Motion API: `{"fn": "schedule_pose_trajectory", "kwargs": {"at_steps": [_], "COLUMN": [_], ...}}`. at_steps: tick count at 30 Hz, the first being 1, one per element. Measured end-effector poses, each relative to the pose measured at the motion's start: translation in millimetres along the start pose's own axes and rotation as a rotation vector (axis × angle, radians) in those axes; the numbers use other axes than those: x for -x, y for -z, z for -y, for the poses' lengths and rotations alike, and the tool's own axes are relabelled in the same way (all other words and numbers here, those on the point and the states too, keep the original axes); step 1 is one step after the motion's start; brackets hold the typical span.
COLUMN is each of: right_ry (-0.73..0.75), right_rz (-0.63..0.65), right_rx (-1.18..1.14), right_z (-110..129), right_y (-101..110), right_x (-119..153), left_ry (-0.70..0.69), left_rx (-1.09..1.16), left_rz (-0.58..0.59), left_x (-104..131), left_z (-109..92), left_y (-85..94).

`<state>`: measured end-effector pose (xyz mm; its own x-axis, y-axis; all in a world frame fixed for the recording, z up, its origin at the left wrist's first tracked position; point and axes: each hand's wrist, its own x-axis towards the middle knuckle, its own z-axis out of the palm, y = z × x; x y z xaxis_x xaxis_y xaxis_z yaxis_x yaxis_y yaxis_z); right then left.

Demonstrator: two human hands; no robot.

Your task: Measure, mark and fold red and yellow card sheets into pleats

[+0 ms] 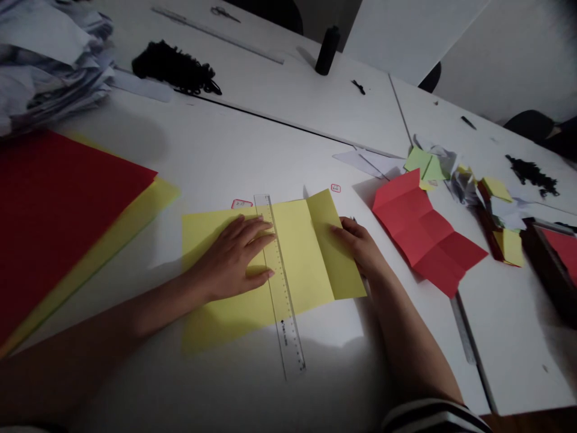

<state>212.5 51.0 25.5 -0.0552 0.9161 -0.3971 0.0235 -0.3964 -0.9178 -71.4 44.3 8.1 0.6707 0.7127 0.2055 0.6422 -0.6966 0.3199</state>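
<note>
A sheet of yellow paper (pixel 297 240) lies on the table, its right part creased and lifted. Across it runs a clear ruler (pixel 283 294), whose near end reaches past the paper's lower edge. My left hand (pixel 237 258) rests flat on the paper, fingers spread, with the fingertips on the ruler. At the raised right flap, my right hand (pixel 360 246) pinches the paper's edge between thumb and fingers. A small dark tip shows behind that hand; what it belongs to is hidden.
Red and yellow sheets (pixel 76 210) are stacked at left, below crumpled white paper (pixel 45 66). A creased red paper (pixel 428 228) stands at right, near folded scraps (pixel 496 189). Farther back are black yarn (pixel 174 66), a long ruler (pixel 220 37), scissors (pixel 224 13) and a dark bottle (pixel 327 51).
</note>
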Motion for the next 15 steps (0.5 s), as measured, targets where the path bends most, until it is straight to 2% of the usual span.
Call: {"fn": "schedule_pose_trajectory", "kwargs": {"at_steps": [15], "right_ry": [0.005], "right_rz": [0.000], "right_rx": [0.015], "right_z": [-1.1], "right_y": [1.0], "right_x": [-2.1], "left_ry": [-0.004], "left_rx": [-0.001], "left_rz": [-0.004], "left_x": [-0.3], "left_z": [0.6], "left_y": [-0.7]}}
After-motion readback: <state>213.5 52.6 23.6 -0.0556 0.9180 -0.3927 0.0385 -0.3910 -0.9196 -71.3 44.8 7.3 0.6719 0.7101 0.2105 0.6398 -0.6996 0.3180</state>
